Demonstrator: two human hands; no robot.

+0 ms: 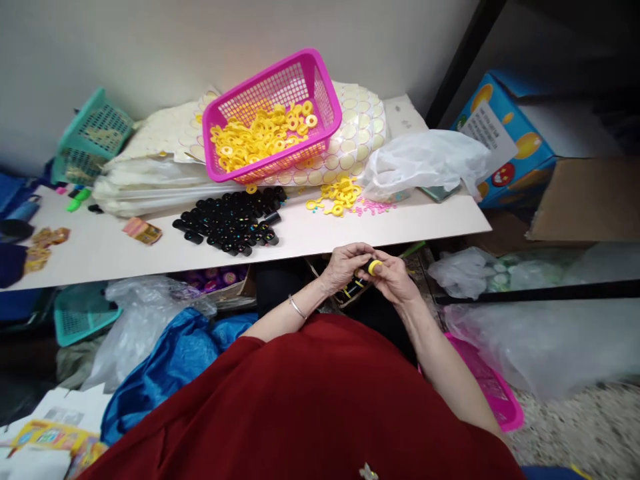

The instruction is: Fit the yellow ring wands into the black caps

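Observation:
Just off the table's front edge, a small black cylinder with a yellow ring cap (373, 267) is held between my two hands. The fingers of my left hand (347, 267) are closed round its black body. My right hand (396, 275) pinches it at the yellow end. Below them, a box of black cylinders with yellow bands (354, 289) shows partly behind my wrists. On the table lie a cluster of black cylinders (230, 217), a small pile of yellow ring caps (341, 195) and scattered pink beads (373, 208).
A pink basket (332, 110) of yellow ring caps rests on a sheet-covered bundle at the back. A white plastic bag (425, 160) and a blue carton (537, 163) stand to the right. At left are a teal basket (75, 157) and a small pink-orange packet (143, 231).

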